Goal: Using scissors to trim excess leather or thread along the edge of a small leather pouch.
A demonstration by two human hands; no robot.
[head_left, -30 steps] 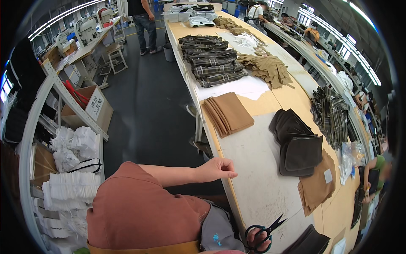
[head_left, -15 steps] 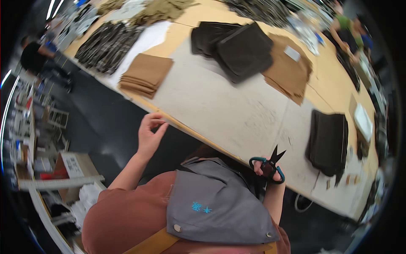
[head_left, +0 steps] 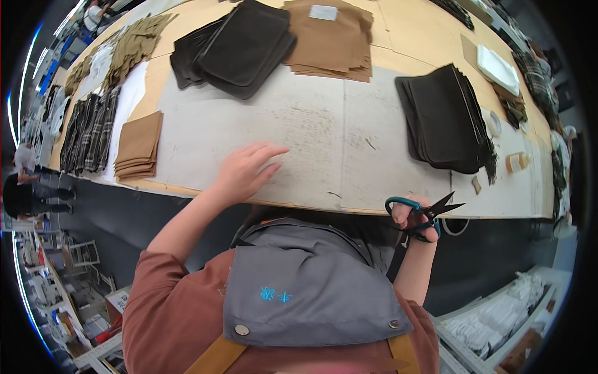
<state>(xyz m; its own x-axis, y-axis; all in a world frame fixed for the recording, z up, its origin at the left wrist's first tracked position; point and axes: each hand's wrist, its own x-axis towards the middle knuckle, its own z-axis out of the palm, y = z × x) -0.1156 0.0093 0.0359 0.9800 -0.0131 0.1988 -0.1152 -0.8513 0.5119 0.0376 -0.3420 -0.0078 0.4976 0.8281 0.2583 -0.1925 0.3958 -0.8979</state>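
My left hand [head_left: 248,171] hovers over or rests lightly on the grey worktop [head_left: 299,124] near its front edge, fingers stretched out and holding nothing. At the same edge, further right, my right hand [head_left: 416,217] grips scissors [head_left: 443,208] with dark blades and teal handles; the blades are parted and point right. Beyond that hand lies a stack of dark fabric pieces [head_left: 439,118] with a frayed corner. More dark pieces [head_left: 246,47] are heaped at the back left, overlapping a pile of brown fabric pieces [head_left: 333,43] that carries a white label.
A smaller brown stack [head_left: 138,143] sits at the left edge beside plaid fabric [head_left: 90,131]. To the right are a white tray [head_left: 498,70], a tape roll [head_left: 494,124] and a small yellowish bottle [head_left: 517,162]. A rack with white material [head_left: 495,311] stands lower right.
The view has swung to the right, levelling the table edge. My left hand has moved from the edge to over the worktop, its fingers straightening. The scissors have turned from pointing up to pointing right.
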